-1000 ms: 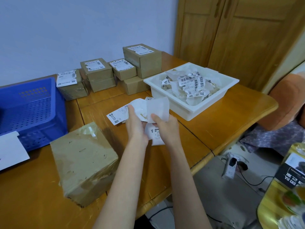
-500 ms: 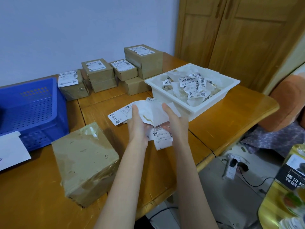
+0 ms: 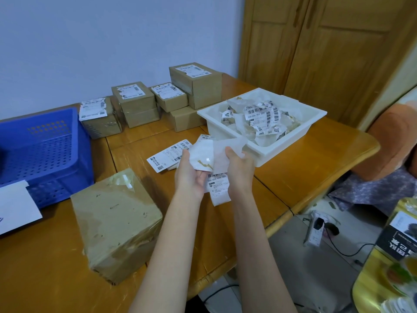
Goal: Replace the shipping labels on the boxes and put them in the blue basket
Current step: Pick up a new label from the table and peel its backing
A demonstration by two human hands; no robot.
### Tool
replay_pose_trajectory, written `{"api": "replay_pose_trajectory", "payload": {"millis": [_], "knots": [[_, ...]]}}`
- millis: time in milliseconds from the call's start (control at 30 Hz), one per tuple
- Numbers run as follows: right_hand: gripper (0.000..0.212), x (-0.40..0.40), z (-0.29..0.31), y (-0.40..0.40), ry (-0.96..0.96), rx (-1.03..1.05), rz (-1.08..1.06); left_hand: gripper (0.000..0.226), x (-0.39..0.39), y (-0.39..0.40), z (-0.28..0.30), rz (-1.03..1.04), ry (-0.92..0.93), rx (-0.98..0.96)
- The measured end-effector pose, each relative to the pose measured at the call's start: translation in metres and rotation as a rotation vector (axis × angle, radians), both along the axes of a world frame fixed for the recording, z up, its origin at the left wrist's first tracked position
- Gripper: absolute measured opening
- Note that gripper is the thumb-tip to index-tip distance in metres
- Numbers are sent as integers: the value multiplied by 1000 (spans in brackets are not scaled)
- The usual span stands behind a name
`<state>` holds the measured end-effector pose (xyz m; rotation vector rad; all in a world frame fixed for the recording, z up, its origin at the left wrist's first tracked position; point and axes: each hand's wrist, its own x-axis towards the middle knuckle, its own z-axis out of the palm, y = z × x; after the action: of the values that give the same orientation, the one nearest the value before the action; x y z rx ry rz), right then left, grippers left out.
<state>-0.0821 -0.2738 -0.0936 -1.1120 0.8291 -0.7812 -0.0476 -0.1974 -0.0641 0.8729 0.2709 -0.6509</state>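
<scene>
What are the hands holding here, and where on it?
Both hold a white label backing sheet: left hand at its left edge, right hand at its right side. A printed shipping label hangs below.

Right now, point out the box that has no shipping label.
The big taped box nearest the person, left of the left hand. Its top is bare; the boxes by the wall show labels.

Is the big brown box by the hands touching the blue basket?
Apart. The head view shows bare wooden table between the big brown box and the blue basket.
</scene>
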Motion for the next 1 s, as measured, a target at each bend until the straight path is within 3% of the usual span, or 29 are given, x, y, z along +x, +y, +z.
{"api": "replay_pose_trajectory", "payload": {"millis": [100,200,367,467,567,633,733,900,1000], "knots": [[3,-1,4,0,-117,177,-34,25,1,0,2,4,52,-87],[11,-2,6,0,-225,312,-68,21,-2,0,-2,-10,47,-142],[14,-9,4,7,-365,322,1,30,5,-1,0,-3,-7,-159],[29,-6,-1,13,-260,164,45,37,8,-1,-1,-13,-28,-123],[17,0,-4,18,-109,-38,45,40,7,-1,-5,-3,-32,-120],[21,0,-3,19,-84,-115,10,35,6,1,-6,-3,-30,-143],[29,1,-1,19,-74,-153,-6,31,3,3,-3,-8,-55,-196],[10,4,0,18,0,-165,-97,21,-5,1,-3,-12,-192,-78],[13,3,1,14,40,-143,-143,21,-3,3,-8,23,-155,-56]]}}
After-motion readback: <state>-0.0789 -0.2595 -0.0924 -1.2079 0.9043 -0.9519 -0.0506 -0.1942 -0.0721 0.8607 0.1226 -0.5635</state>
